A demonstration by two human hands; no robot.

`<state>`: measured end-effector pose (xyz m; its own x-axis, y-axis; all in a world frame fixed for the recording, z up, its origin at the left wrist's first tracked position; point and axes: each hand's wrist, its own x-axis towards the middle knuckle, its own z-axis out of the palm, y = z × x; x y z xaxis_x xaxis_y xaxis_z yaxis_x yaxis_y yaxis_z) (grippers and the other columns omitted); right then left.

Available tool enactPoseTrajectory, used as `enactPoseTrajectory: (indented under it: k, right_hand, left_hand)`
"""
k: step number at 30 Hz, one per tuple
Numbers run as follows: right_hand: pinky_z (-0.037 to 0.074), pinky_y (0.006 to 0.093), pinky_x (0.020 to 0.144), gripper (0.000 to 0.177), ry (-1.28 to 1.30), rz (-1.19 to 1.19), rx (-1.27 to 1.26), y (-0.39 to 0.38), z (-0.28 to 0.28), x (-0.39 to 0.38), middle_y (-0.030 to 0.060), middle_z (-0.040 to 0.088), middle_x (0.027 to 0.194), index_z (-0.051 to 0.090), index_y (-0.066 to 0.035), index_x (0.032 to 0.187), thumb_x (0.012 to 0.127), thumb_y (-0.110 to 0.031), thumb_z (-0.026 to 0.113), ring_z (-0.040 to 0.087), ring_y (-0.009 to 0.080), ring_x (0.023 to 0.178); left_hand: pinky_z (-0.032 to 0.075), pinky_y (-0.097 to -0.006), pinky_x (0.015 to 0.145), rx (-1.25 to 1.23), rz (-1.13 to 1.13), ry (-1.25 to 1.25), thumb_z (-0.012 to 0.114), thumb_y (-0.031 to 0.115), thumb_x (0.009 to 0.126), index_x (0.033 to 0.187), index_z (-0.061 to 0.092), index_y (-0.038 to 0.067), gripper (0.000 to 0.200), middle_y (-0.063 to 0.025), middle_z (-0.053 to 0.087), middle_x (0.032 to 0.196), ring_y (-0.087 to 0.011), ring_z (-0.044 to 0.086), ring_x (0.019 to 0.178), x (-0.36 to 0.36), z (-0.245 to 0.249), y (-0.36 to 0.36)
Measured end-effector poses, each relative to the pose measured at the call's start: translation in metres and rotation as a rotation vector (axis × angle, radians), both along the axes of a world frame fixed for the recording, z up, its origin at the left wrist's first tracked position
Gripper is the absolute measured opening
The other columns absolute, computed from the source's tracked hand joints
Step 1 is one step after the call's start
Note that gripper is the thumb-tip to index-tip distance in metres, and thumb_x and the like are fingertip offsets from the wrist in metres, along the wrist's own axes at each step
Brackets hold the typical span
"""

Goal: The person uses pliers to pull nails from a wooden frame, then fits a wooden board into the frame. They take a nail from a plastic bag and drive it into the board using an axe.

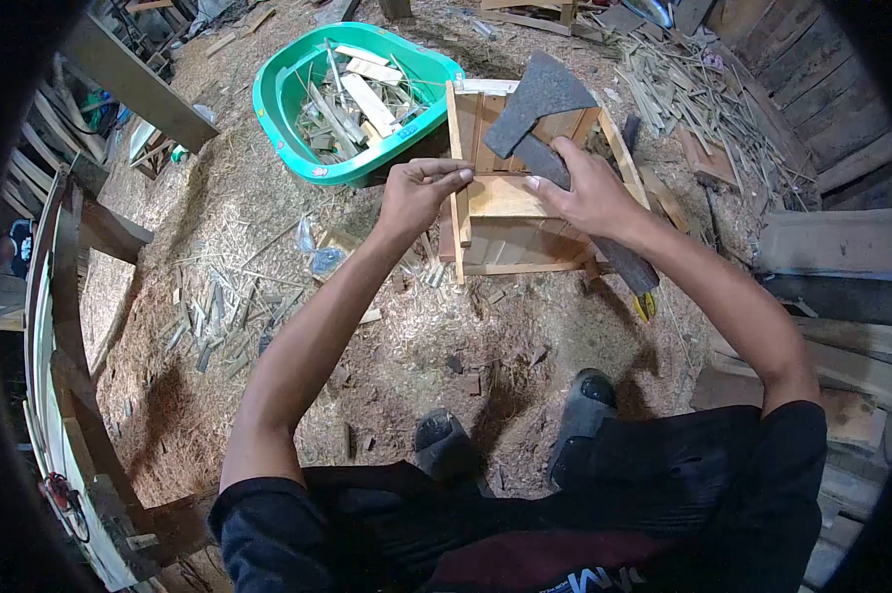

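A wooden frame (510,198) with thin slats and panels stands on the ground in front of me. My left hand (426,193) is at its left upright, thumb and fingers pinched together near the crossbar; what they hold, if anything, is too small to make out. My right hand (594,193) is wrapped round the handle of an axe (550,94), and its thumb rests by the crossbar's right part. The dark axe head points up and away, above the frame, and the handle slants down to the right, under my hand.
A green tub (303,163) full of wood scraps stands behind the frame on the left. Thin sticks (663,94) lie heaped at the back right. Boards (851,366) are stacked along the right. A wooden post (135,84) leans at the upper left. Shavings cover the ground.
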<state>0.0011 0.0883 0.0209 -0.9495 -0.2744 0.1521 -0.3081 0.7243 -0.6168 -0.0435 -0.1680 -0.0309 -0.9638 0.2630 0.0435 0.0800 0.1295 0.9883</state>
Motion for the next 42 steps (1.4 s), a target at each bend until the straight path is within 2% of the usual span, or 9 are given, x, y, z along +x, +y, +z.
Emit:
enactPoseTrajectory:
  k: [5, 8, 20, 23, 29, 32, 35, 38, 42]
  right_hand:
    - [0.051, 0.0450, 0.077, 0.046, -0.046, -0.001, 0.001, -0.001, 0.005, 0.001, 0.0233, 0.066, 0.094, 0.052, 0.004, 0.116, 0.094, -0.033, 0.067, 0.068, 0.0344, 0.089]
    - [0.051, 0.0444, 0.076, 0.045, -0.086, -0.014, 0.026, -0.001, 0.007, 0.001, 0.0226, 0.066, 0.093, 0.052, 0.004, 0.115, 0.094, -0.032, 0.067, 0.068, 0.0329, 0.088]
    - [0.051, 0.0468, 0.079, 0.045, -0.018, -0.004, 0.017, -0.001, 0.002, 0.000, 0.0253, 0.066, 0.097, 0.051, 0.003, 0.114, 0.094, -0.033, 0.067, 0.068, 0.0386, 0.092]
    - [0.051, 0.0467, 0.079, 0.045, -0.030, -0.010, 0.024, -0.001, 0.005, 0.002, 0.0258, 0.066, 0.098, 0.051, 0.003, 0.115, 0.093, -0.034, 0.067, 0.067, 0.0392, 0.093]
    - [0.051, 0.0461, 0.079, 0.044, -0.062, -0.021, 0.046, -0.002, 0.006, 0.002, 0.0252, 0.066, 0.097, 0.052, 0.003, 0.114, 0.093, -0.033, 0.067, 0.067, 0.0397, 0.092]
    - [0.051, 0.0468, 0.080, 0.043, -0.054, 0.022, 0.041, -0.003, 0.011, 0.004, 0.0250, 0.067, 0.097, 0.052, 0.003, 0.114, 0.092, -0.031, 0.069, 0.068, 0.0401, 0.092]
    - [0.050, 0.0522, 0.079, 0.039, 0.141, 0.108, -0.004, -0.010, 0.008, 0.007, 0.0288, 0.066, 0.093, 0.050, 0.004, 0.114, 0.092, -0.024, 0.066, 0.066, 0.0462, 0.091]
    - [0.049, 0.0526, 0.084, 0.037, -0.050, 0.089, 0.069, -0.023, 0.034, 0.016, 0.0303, 0.065, 0.098, 0.050, 0.003, 0.115, 0.093, -0.023, 0.065, 0.064, 0.0467, 0.098]
    - [0.049, 0.0516, 0.085, 0.036, -0.074, 0.122, 0.163, -0.022, 0.035, 0.012, 0.0297, 0.065, 0.097, 0.050, 0.002, 0.116, 0.093, -0.022, 0.064, 0.064, 0.0473, 0.097]
  left_hand:
    - [0.051, -0.0307, 0.085, -0.123, 0.030, 0.159, 0.079, 0.016, 0.085, 0.101, 0.079, 0.008, 0.017, -0.0065, 0.073, 0.092, -0.0148, 0.063, 0.094, 0.002, -0.003, 0.000]
    - [0.048, -0.0313, 0.088, -0.228, 0.000, 0.257, 0.080, 0.019, 0.085, 0.102, 0.079, 0.008, 0.020, -0.0031, 0.070, 0.095, -0.0159, 0.059, 0.101, 0.003, 0.002, -0.002]
    - [0.049, -0.0329, 0.087, -0.218, 0.042, 0.368, 0.081, 0.016, 0.082, 0.100, 0.079, 0.010, 0.019, -0.0042, 0.073, 0.089, -0.0181, 0.059, 0.097, 0.004, -0.002, 0.000]
    - [0.047, -0.0327, 0.093, -0.266, 0.072, 0.413, 0.082, 0.012, 0.082, 0.115, 0.075, 0.011, 0.034, -0.0036, 0.070, 0.094, -0.0175, 0.059, 0.104, 0.010, 0.000, 0.001]
    - [0.047, -0.0311, 0.097, -0.163, 0.052, 0.414, 0.080, 0.006, 0.082, 0.148, 0.046, 0.006, 0.074, -0.0058, 0.073, 0.101, -0.0110, 0.063, 0.101, 0.007, -0.012, 0.003]
    - [0.047, -0.0312, 0.098, -0.111, 0.078, 0.382, 0.079, 0.006, 0.084, 0.152, 0.038, 0.003, 0.080, -0.0045, 0.074, 0.100, -0.0095, 0.064, 0.095, 0.009, -0.015, 0.005]
    - [0.045, -0.0322, 0.102, -0.089, 0.084, 0.289, 0.079, 0.010, 0.083, 0.152, 0.039, 0.003, 0.080, -0.0100, 0.075, 0.106, -0.0139, 0.063, 0.112, 0.012, -0.011, 0.005]
    - [0.045, -0.0319, 0.101, -0.106, 0.088, 0.315, 0.079, 0.010, 0.083, 0.153, 0.037, 0.003, 0.082, -0.0088, 0.075, 0.107, -0.0138, 0.065, 0.107, 0.014, -0.009, 0.005]
    - [0.046, -0.0326, 0.100, -0.070, 0.100, 0.324, 0.079, 0.011, 0.083, 0.152, 0.037, 0.002, 0.081, -0.0079, 0.076, 0.105, -0.0146, 0.066, 0.105, 0.012, -0.011, 0.006]
